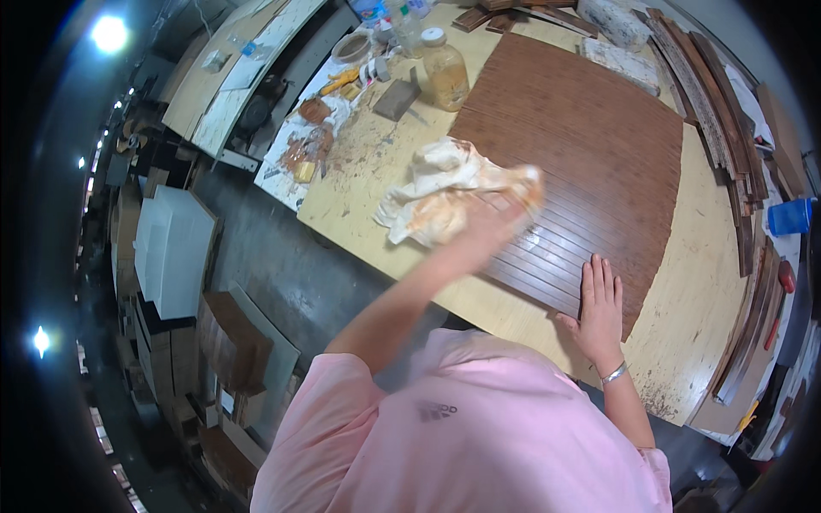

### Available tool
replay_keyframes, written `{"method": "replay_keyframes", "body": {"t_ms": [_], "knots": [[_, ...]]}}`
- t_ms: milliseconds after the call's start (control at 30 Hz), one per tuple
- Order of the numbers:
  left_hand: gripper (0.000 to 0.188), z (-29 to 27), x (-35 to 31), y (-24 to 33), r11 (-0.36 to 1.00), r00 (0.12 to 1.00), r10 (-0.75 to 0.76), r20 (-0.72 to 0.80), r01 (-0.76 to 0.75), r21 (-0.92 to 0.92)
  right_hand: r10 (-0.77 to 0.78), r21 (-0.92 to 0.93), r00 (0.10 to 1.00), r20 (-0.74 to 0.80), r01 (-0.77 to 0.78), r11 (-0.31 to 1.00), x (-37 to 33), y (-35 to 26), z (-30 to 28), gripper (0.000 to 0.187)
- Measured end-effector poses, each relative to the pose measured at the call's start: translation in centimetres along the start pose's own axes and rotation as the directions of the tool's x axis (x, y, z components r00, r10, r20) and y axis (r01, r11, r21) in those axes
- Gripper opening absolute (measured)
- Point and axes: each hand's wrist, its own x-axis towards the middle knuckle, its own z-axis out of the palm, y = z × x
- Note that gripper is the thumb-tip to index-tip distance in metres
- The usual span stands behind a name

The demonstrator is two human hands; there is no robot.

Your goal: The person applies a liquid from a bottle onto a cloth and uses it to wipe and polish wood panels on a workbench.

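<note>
A brown wooden panel (590, 120) with grooved slats lies on the worktable. My left hand (500, 218), blurred by motion, grips a white rag (436, 188) with orange-brown stains against the panel's left side. Part of the rag trails over the bare tabletop. My right hand (601, 309) rests flat on the panel's near edge, fingers stretched out and holding nothing. A metal bracelet (614, 372) is on that wrist. Beyond the rag stands a clear jar (445, 73) with a white lid and amber contents, close to the panel's far left edge.
The pale tabletop (368, 184) bears a dark flat block (397, 99), a yellow-handled tool (340, 81) and a bowl (351, 48). Long wood strips (705, 94) line the right edge, near a blue container (788, 216). Left of the table stands a white box-like piece (175, 252).
</note>
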Motion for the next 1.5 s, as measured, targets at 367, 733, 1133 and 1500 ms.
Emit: {"method": "replay_keyframes", "body": {"t_ms": [367,733,1133,1500], "knots": [[0.047,1.2,7.1,0.7,0.910,0.963,0.264,-0.048,-0.232,0.342,0.019,0.067,1.000,0.011,-0.020,0.998,-0.1,0.4,0.1,0.110],[0.055,1.5,12.8,5.2,0.984,0.984,-0.159,0.079,0.151,0.095,0.026,0.132,1.000,0.015,-0.028,0.991,0.0,0.7,-0.4,0.106],[0.051,3.0,16.3,5.6,0.979,0.998,0.023,-0.051,-0.012,0.201,-0.018,0.163,0.999,0.037,0.012,0.986,-0.2,1.7,-1.0,0.095],[0.052,4.4,21.4,11.5,0.898,0.941,0.227,0.250,-0.302,0.321,0.573,0.752,0.709,-0.411,-0.091,0.652,2.4,12.3,-1.0,0.078]]}}
